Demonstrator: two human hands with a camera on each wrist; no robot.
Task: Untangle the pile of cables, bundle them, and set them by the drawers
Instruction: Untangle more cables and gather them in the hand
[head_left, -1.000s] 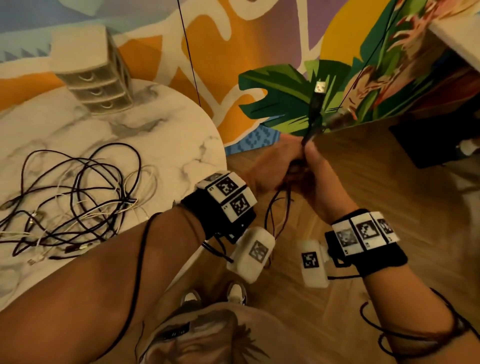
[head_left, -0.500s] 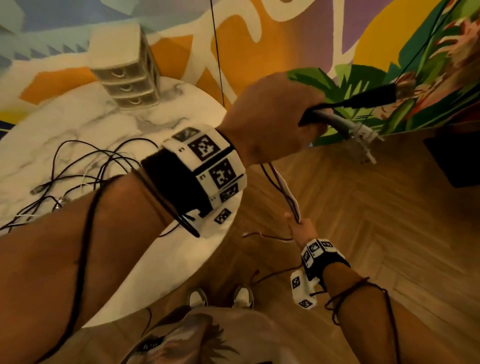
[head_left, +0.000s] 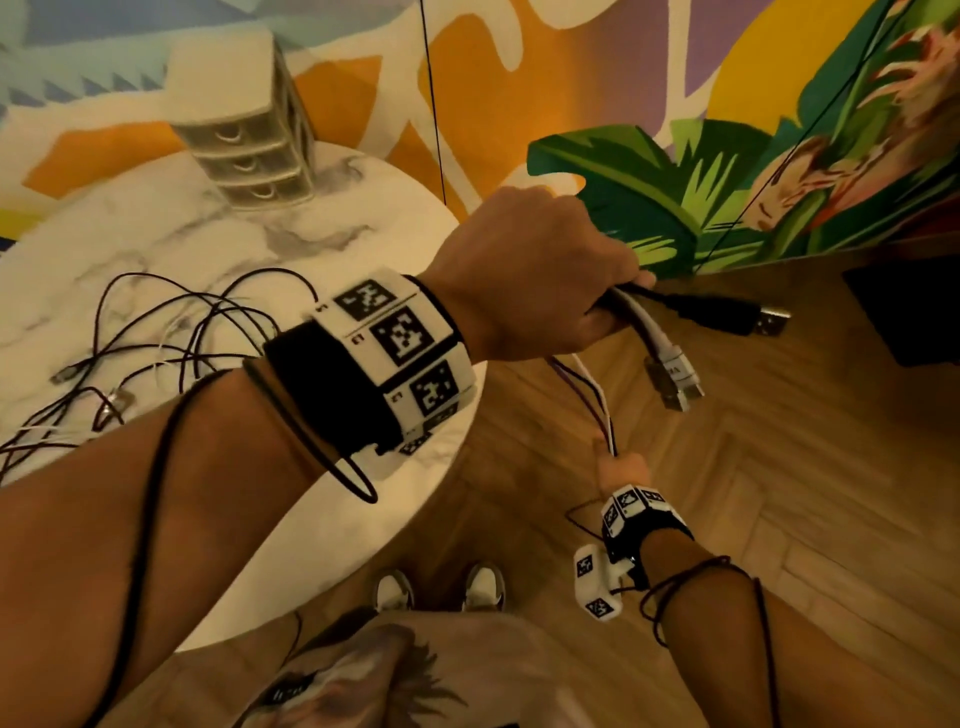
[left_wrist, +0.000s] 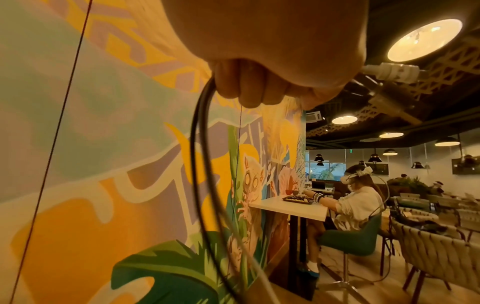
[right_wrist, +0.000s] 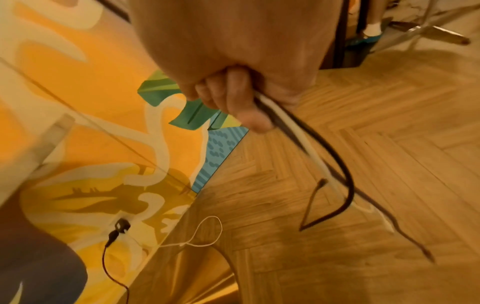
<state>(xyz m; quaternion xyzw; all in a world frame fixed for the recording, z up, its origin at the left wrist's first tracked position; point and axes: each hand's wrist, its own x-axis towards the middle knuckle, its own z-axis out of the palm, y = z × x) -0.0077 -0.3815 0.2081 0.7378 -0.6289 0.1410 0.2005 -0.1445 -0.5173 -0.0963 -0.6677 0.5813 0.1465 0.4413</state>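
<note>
Two cable ends, a black USB plug (head_left: 748, 319) and a white plug (head_left: 672, 374), are seen sticking out of the left hand (head_left: 535, 275), whose fingers are curled tightly round the held cables (head_left: 597, 400) above the wooden floor (head_left: 779, 493), just past the edge of the counter (head_left: 249, 228). From that fist the black and white strands are drawn down to the right hand (head_left: 623, 470), which is held lower and is closed round them as well; in the right wrist view the strands are pinched between curled fingers (right_wrist: 233, 98) and their loose ends trail toward the floor. On the marble counter the rest of the tangled pile (head_left: 156, 353) is left spread out, well apart from the small set of drawers (head_left: 249, 145) standing at the counter's far edge against the painted wall (head_left: 519, 78).
</note>
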